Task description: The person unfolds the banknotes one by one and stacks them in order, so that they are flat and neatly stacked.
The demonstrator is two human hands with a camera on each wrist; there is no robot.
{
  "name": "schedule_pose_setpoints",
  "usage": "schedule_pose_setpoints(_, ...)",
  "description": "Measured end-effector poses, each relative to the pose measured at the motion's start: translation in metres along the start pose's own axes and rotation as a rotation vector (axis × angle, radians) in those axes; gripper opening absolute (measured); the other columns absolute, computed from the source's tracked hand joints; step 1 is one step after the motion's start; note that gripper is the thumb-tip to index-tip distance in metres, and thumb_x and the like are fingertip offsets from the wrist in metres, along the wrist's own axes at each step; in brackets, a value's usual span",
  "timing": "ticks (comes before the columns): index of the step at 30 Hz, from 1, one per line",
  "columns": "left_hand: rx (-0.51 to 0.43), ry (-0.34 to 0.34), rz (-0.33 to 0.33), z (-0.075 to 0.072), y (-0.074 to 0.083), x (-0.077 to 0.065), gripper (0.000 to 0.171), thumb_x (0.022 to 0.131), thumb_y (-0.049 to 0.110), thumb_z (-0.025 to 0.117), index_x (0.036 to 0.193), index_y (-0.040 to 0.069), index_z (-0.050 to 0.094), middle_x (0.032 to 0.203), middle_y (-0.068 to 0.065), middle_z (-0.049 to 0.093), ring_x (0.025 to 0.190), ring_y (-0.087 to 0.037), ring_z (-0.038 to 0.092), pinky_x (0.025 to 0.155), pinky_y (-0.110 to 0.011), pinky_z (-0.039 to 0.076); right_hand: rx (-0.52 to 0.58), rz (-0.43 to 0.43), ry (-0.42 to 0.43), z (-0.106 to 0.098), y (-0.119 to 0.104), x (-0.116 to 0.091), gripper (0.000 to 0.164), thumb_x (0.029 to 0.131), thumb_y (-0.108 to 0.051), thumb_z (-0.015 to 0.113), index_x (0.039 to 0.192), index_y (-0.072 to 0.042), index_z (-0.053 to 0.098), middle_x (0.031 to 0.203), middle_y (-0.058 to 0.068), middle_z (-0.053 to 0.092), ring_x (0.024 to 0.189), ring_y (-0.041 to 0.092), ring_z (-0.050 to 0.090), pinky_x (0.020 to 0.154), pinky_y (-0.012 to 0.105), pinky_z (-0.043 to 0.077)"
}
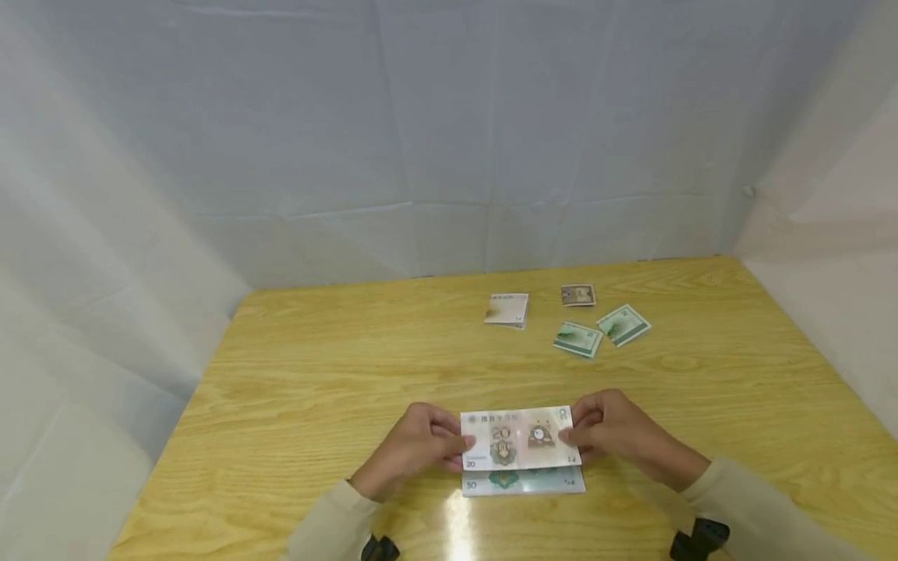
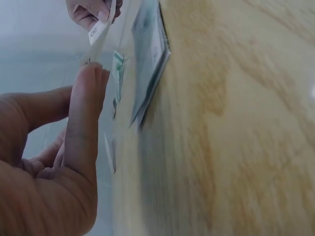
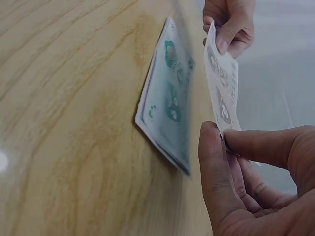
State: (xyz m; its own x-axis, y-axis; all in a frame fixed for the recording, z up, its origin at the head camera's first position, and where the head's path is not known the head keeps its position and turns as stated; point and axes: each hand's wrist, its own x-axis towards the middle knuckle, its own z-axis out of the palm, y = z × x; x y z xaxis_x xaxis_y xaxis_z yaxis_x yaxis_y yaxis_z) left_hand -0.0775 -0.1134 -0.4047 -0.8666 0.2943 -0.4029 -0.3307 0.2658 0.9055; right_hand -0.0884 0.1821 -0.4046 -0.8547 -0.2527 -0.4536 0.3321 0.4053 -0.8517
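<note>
**20 note held flat between two hands**

Head view: left hand (image 1: 419, 444) and right hand (image 1: 616, 427) each pinch one short end of the 20 note (image 1: 519, 439), thumbs on top. Below it, 50 note (image 1: 542, 482) on the surface (image 1: 337, 374), partly covered. Green notes (image 1: 624, 325) lie farther off.

Left wrist: clear gap between held note and layered 50 note; worth keeping, so edges don't snag.

Right wrist: thumb and finger nip the very end. Light, even tension should keep paper flat; hard pulling could crease it.
</note>
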Motion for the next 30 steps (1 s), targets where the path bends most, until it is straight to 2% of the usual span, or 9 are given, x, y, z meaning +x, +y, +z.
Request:
schedule_pose_setpoints(7,0.062,-0.065,0.017,0.001,-0.005,0.001,0.01,0.088,-0.002,0.074,0.094,-0.008,0.069,0.076,-0.015,0.07,0.059,-0.016,0.067,0.061,-0.032,0.062,-0.058,0.027,0.011,0.003,0.01,0.003,0.016,0.086,-0.007,0.08,0.089,0.001,0.066,0.079,0.011,0.064,0.066,0.018,0.065,0.06,0.033,0.061)
schedule_pose_setpoints(11,0.12,-0.076,0.021,0.002,-0.006,0.002,0.009,0.088,0.001,0.076,0.084,-0.004,0.069,0.071,-0.015,0.07,0.056,-0.015,0.067,0.058,-0.031,0.062,-0.079,-0.011,-0.014,0.005,0.016,0.001,0.015,0.086,-0.006,0.079,0.086,0.001,0.066,0.073,0.009,0.063,0.06,0.016,0.064,0.057,0.032,0.06)
schedule_pose_setpoints(16,0.191,-0.072,0.025,0.004,-0.006,0.003,0.012,0.087,0.001,0.077,0.08,-0.002,0.068,0.069,-0.012,0.07,0.055,-0.014,0.066,0.056,-0.03,0.061,-0.103,-0.05,-0.023,0.008,0.02,0.001,0.015,0.085,-0.004,0.079,0.083,0.001,0.065,0.07,0.008,0.063,0.056,0.014,0.063,0.054,0.031,0.059)
schedule_pose_setpoints(22,0.333,-0.043,0.055,0.008,-0.005,0.002,0.014,0.085,0.001,0.079,0.077,0.0,0.067,0.064,-0.008,0.069,0.053,-0.013,0.066,0.052,-0.029,0.06,-0.101,-0.085,-0.031,0.011,0.022,0.0,0.017,0.084,-0.002,0.08,0.082,0.002,0.064,0.065,0.009,0.063,0.054,0.015,0.063,0.053,0.033,0.059)
schedule_pose_setpoints(30,0.494,0.003,0.074,0.011,-0.004,0.001,0.024,0.084,0.007,0.082,0.064,0.007,0.068,0.057,-0.002,0.066,0.049,-0.012,0.063,0.047,-0.025,0.056,-0.143,-0.171,-0.032,0.007,0.026,0.001,0.023,0.081,-0.008,0.084,0.08,0.0,0.063,0.06,0.007,0.064,0.052,0.015,0.063,0.051,0.033,0.059)
